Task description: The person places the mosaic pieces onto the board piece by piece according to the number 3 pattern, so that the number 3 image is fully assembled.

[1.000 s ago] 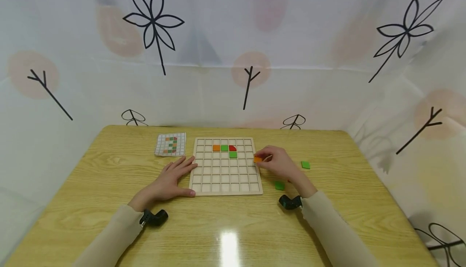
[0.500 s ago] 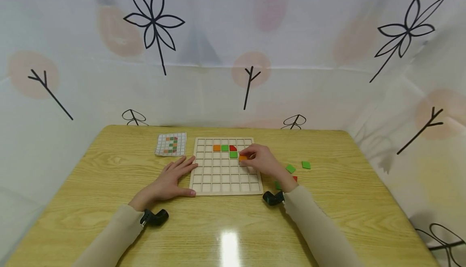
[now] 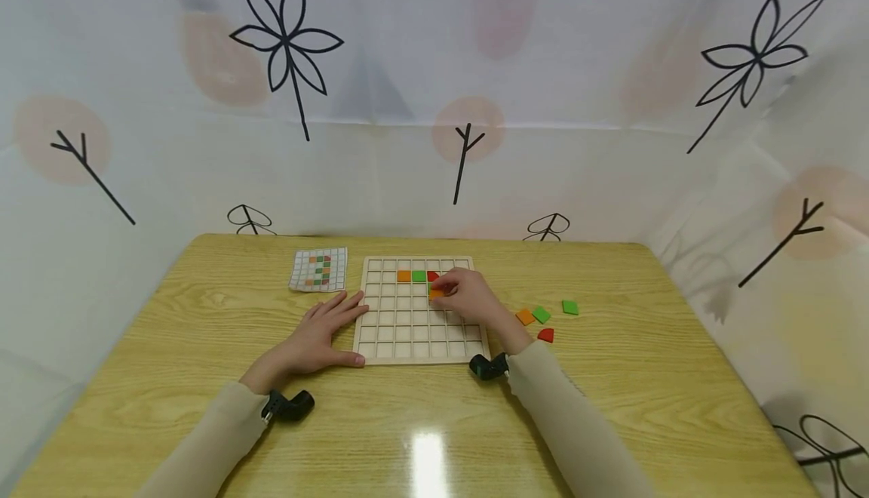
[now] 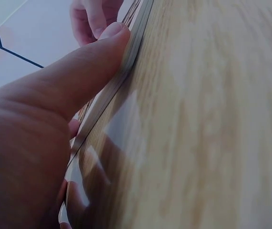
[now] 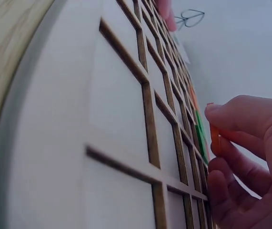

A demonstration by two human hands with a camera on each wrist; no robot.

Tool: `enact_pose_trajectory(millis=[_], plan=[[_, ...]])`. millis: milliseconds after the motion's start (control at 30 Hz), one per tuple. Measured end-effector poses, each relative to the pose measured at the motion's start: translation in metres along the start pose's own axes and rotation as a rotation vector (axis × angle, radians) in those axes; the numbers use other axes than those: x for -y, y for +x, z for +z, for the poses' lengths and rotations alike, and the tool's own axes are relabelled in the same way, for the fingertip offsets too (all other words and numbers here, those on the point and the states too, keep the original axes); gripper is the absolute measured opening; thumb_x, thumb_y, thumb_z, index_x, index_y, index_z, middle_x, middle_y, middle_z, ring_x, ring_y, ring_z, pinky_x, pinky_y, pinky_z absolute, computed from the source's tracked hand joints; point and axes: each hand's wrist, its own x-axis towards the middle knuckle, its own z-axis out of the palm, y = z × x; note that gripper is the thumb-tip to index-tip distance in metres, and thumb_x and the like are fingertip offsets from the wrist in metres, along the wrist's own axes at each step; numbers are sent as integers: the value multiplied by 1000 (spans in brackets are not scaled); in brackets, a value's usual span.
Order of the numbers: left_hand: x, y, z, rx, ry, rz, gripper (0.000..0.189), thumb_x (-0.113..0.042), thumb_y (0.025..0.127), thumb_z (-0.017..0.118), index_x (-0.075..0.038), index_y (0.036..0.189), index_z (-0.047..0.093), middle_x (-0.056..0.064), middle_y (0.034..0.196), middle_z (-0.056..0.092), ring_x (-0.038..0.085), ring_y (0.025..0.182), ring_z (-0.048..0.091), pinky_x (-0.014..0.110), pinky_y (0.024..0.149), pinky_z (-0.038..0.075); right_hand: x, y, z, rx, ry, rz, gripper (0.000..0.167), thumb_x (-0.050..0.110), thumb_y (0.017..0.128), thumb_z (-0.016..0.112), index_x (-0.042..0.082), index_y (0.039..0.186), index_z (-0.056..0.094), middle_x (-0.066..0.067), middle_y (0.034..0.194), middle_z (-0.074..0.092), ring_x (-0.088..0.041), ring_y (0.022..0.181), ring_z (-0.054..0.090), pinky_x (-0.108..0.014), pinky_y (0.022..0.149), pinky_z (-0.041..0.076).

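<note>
orange tile point(image 3: 435, 295) is partly hidden by the right hand point(image 3: 470, 297).

We've got a wood-grain surface point(image 3: 339, 453) glossy enough to throw back a bright streak of light. The grid board point(image 3: 394, 332) looks like smooth, matt pale wood. We can't tell if the orange tile point(image 5: 215, 142) is plastic or painted wood. Pattern card point(image 3: 317, 272) looks like paper, backdrop point(image 3: 380, 181) is wrinkled cloth, sleeves point(image 3: 573, 419) are matt fabric, wrist cameras point(image 3: 292, 407) look like black plastic.

A thin orange tile point(image 3: 436, 295) is over the gridded board point(image 3: 419, 318) — pinched by the right hand point(image 3: 470, 298).
</note>
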Motion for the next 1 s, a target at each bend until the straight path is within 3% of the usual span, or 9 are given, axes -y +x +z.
enact_pose_trajectory(millis=[233,667,1000], plan=[[0,0,0,-5,-3,-1,90,-56,82,76,-15,154,41,7,164,22,37,150,10,66,113,5,-1,1,2,29,10,69,23,11,85,78,11,109,76,0,105,65,-17,86,55,-34,77,48],[1,1,1,-16,0,1,90,-56,81,76,-16,154,42,7,164,23,38,150,11,67,112,6,-10,4,0,72,53,59,20,14,85,81,13,105,78,0,104,64,-18,91,56,-35,82,48],[-1,1,0,-10,-2,-7,90,-56,81,76,-15,154,41,6,164,22,37,150,11,66,113,5,-7,4,0,79,76,69,21,13,84,82,13,104,78,0,99,62,-18,87,54,-34,77,45]])
